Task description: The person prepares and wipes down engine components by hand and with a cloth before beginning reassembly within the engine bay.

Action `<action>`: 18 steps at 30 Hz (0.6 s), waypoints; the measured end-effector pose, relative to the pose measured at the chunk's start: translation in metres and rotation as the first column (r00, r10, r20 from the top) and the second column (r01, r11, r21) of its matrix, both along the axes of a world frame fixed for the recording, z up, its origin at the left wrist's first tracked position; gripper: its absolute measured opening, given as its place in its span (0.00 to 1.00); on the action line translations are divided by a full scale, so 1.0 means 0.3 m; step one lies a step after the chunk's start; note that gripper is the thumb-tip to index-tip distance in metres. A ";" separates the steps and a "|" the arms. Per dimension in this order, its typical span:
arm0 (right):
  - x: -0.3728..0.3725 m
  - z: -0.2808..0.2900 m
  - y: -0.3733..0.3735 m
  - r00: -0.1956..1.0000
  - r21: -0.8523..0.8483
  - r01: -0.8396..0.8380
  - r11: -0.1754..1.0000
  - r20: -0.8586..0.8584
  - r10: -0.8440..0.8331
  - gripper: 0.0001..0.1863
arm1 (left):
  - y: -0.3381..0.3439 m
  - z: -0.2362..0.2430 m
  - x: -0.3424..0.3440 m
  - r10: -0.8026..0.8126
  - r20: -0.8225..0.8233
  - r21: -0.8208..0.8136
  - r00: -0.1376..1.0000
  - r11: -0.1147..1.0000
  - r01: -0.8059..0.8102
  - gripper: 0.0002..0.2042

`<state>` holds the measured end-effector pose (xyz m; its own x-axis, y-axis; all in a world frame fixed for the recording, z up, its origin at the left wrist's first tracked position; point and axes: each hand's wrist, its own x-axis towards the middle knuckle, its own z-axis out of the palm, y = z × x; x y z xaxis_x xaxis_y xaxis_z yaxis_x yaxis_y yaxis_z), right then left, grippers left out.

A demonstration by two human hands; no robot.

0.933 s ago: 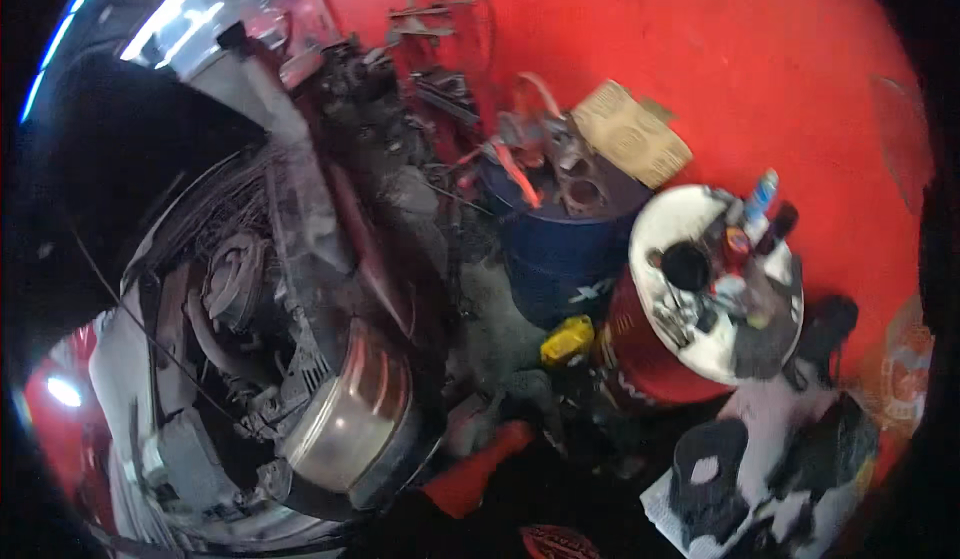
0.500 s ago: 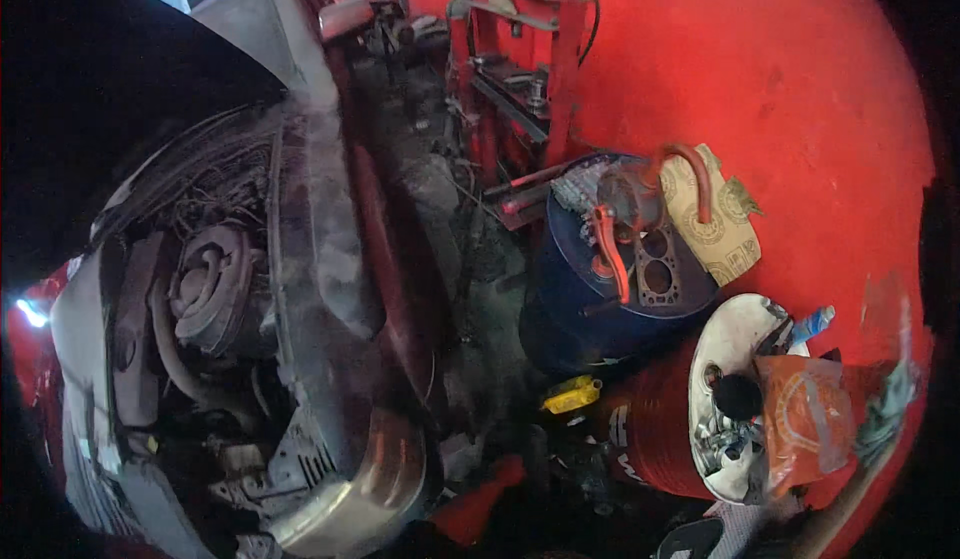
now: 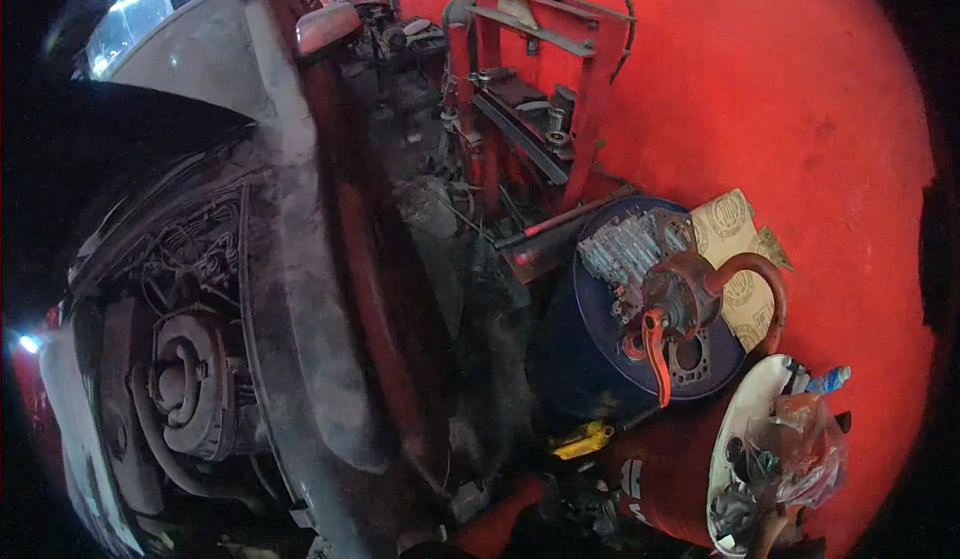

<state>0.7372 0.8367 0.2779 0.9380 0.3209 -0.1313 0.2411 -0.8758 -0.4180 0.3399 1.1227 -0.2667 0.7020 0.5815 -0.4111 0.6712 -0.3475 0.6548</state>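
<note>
My left hand is out of view. At the lower right edge a blurred brown shape (image 3: pixel 772 533), which looks like part of my right arm, comes up against the top of a red drum (image 3: pixel 672 483) with a white lid (image 3: pixel 727 458). Its fingers cannot be made out. Closest to it are a crumpled clear and orange plastic bag (image 3: pixel 803 451) and dark small items on the lid. Behind stands a dark blue drum (image 3: pixel 560 344). On it rest a round metal part with a red handle (image 3: pixel 655 354) and a curved rusty pipe (image 3: pixel 770 284), a head gasket (image 3: pixel 690 357) and a grey metal casting (image 3: pixel 622 251).
On the left a car's engine bay (image 3: pixel 190 379) lies under a raised hood, beside the grey fender (image 3: pixel 330 359). A red shop press (image 3: pixel 590 109) stands at the back by the red wall (image 3: pixel 760 79). A yellow bottle (image 3: pixel 582 440) lies low by the drums.
The view has shifted, so the drums and press appear lower and further right. The plastic bag has changed shape. The brown arm-like shape is now lower and further left, near the lid.
</note>
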 end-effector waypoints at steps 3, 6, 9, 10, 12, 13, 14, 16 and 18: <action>-0.118 0.060 0.059 0.999 -0.131 -0.005 0.991 -0.050 -0.001 0.16 | 0.006 -0.017 0.001 0.005 -0.003 0.017 1.000 1.000 -0.005 0.17; -0.204 0.163 0.117 0.999 -0.215 -0.030 0.976 -0.048 0.020 0.16 | 0.012 -0.036 -0.007 0.020 0.032 0.126 0.999 0.992 -0.024 0.17; -0.262 0.364 0.380 0.971 -0.101 -0.158 0.982 0.165 0.173 0.16 | 0.030 -0.080 -0.082 0.098 0.136 0.399 0.986 0.905 -0.145 0.18; -0.294 0.457 0.487 0.878 0.078 -0.241 0.967 0.443 0.183 0.17 | 0.019 -0.110 -0.037 -0.013 0.093 0.122 0.996 0.993 0.001 0.18; -0.338 0.601 0.689 0.840 0.276 -0.316 0.908 0.526 0.132 0.20 | 0.094 -0.099 0.031 -0.005 -0.069 -0.157 0.998 0.988 -0.006 0.18; -0.341 0.651 0.761 0.799 0.293 -0.320 0.901 0.594 0.091 0.21 | 0.073 -0.035 0.124 0.034 -0.189 -0.187 0.981 0.980 -0.070 0.17; -0.336 0.690 0.850 0.757 0.321 -0.337 0.885 0.652 0.051 0.23 | 0.061 -0.004 0.149 0.067 -0.141 -0.137 0.988 0.987 -0.087 0.16; -0.350 0.746 1.095 0.773 0.376 -0.426 0.823 0.624 0.114 0.26 | 0.078 0.027 0.169 0.190 -0.026 -0.023 0.981 0.981 -0.191 0.14; -0.327 0.715 1.315 0.560 0.166 -0.619 0.767 0.778 0.283 0.27 | 0.231 0.032 0.105 0.172 -0.084 0.206 0.981 0.967 -0.152 0.14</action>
